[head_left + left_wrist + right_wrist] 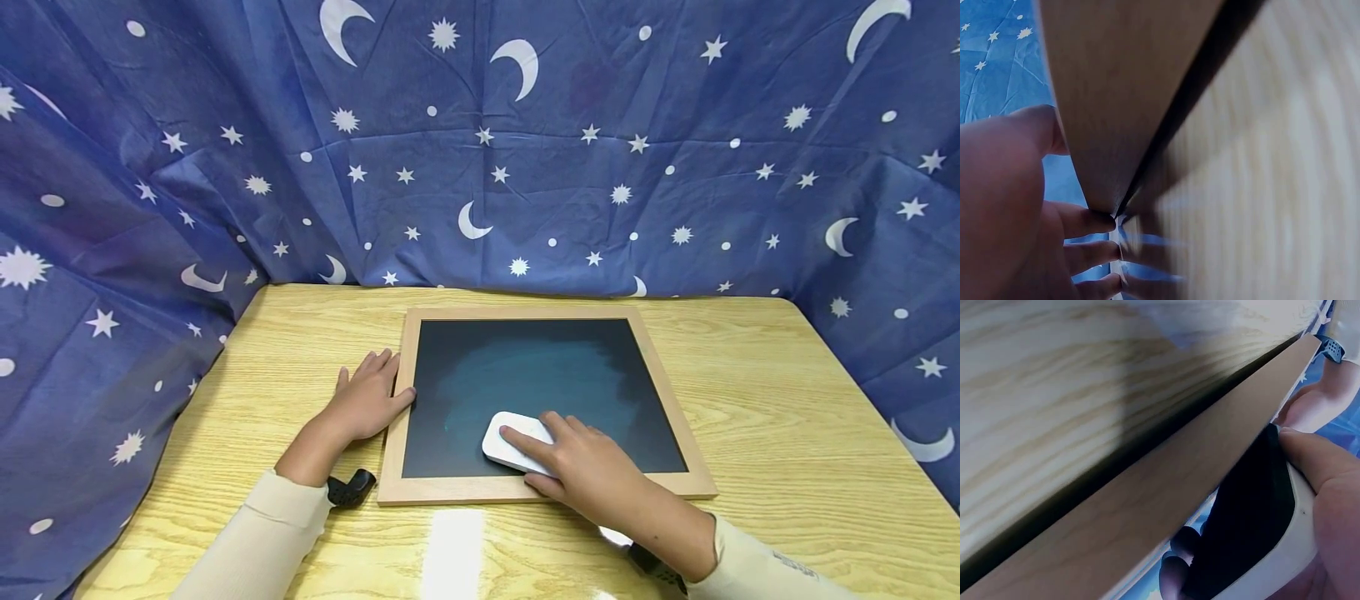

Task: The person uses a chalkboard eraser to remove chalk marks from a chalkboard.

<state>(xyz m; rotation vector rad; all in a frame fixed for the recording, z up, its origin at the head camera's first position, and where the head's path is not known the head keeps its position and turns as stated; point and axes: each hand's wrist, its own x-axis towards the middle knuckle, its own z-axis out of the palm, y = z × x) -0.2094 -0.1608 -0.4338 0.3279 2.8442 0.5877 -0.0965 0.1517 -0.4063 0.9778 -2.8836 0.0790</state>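
Observation:
A framed blackboard [525, 367] lies on the table, a broad bluish-green chalk haze across its middle and a tiny bright chalk mark at lower left. My left hand [367, 400] rests at the left side of its wooden frame, thumb over the frame and the other fingers extended along its outer edge. At the lower middle of the board, my right hand [592, 467] grips a white board eraser [497, 446], index finger stretched along its top. The right wrist view shows the eraser's dark felt underside [1247, 519] close over the near frame edge.
The light wood-grain table [765, 400] extends on both sides of the board. Behind and beside it hangs a blue curtain [420, 183] with white moons and stars. Black wrist devices sit under both wrists, one by the left wrist [351, 489].

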